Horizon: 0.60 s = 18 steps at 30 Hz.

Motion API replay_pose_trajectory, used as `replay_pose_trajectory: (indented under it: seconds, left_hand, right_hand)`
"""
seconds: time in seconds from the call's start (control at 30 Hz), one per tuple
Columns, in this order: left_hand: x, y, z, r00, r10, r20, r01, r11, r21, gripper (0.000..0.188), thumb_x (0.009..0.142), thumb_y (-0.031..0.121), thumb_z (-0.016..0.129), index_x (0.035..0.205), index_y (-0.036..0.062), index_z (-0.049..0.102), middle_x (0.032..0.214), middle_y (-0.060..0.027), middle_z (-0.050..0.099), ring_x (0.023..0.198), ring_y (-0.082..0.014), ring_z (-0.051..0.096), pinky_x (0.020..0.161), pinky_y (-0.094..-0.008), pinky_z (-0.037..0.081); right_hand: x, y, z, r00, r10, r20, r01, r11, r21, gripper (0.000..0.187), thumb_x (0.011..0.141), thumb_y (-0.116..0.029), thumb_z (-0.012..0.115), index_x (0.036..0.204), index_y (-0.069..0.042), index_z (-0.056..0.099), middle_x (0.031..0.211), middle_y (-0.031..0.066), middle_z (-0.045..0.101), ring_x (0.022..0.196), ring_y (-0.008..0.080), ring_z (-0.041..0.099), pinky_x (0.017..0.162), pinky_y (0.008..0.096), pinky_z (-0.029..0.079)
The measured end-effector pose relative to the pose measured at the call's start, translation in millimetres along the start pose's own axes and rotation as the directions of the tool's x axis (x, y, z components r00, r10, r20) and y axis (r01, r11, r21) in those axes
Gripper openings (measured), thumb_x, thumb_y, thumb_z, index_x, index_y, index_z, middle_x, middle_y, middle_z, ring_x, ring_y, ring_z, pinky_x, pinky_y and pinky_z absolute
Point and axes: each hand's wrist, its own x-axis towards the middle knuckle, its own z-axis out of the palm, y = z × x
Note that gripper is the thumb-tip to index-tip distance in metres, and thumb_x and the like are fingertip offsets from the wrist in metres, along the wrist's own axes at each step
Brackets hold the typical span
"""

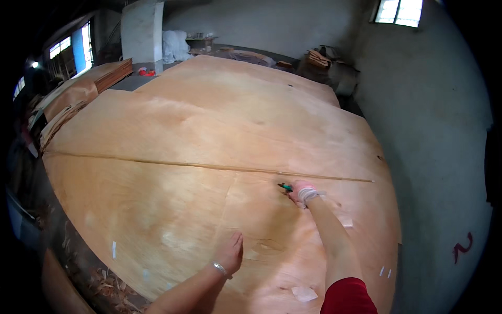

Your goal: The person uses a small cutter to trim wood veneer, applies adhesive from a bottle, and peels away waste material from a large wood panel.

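Note:
A broad sheet of tan wood veneer [172, 209] spreads out in front of me. Across it, from the left edge nearly to the right, lies a long thin wooden stick [225, 167]. My right hand [302, 192], in a pink and white glove, is closed on a small tool with a green handle [285, 187] and a dark end; its exact kind cannot be made out. The tool is at the sheet, just on the near side of the stick. Bare, with a silvery bracelet at the wrist, my left hand [230, 254] is over the near sheet, fingers extended and close together, holding nothing visible.
Stacked veneer sheets [86, 89] stand at the far left. White tape strips [114, 249] and a pale scrap [304, 293] are on the sheet. A grey wall [423, 131] runs along the right. Veneer shavings [107, 288] litter the lower-left floor.

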Motion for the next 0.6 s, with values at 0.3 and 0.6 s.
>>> replay_pose_trajectory:
  seconds: [0.3, 0.6]
  left_hand:
    - [-4.0, -10.1, -7.9, 0.999, -0.003, 0.053, -0.002, 0.997, 0.082, 0.040, 0.084, 0.008, 0.040, 0.119, -0.0112, 0.043, 0.128, -0.0258, 0.041, 0.121, -0.0360, 0.038, 0.103, -0.0400, 0.030]
    - [-3.3, -6.2, 0.4, 1.000, 0.023, 0.020, -0.025, 0.995, 0.092, 0.037, 0.085, 0.007, 0.042, 0.117, -0.0100, 0.045, 0.125, -0.0251, 0.044, 0.120, -0.0353, 0.040, 0.104, -0.0393, 0.030]
  right_hand:
    - [-9.8, -32.4, -8.0, 0.995, 0.075, -0.064, -0.054, 0.956, 0.289, 0.026, 0.076, -0.018, 0.055, 0.101, -0.011, 0.060, 0.081, 0.0161, 0.063, 0.070, 0.0297, 0.063, 0.065, 0.0406, 0.051]
    - [-18.8, -13.4, -6.2, 0.957, 0.020, -0.290, -0.032, 0.999, -0.036, 0.021, 0.078, -0.021, 0.055, 0.095, -0.013, 0.063, 0.090, 0.0144, 0.064, 0.086, 0.0320, 0.061, 0.072, 0.0435, 0.049]
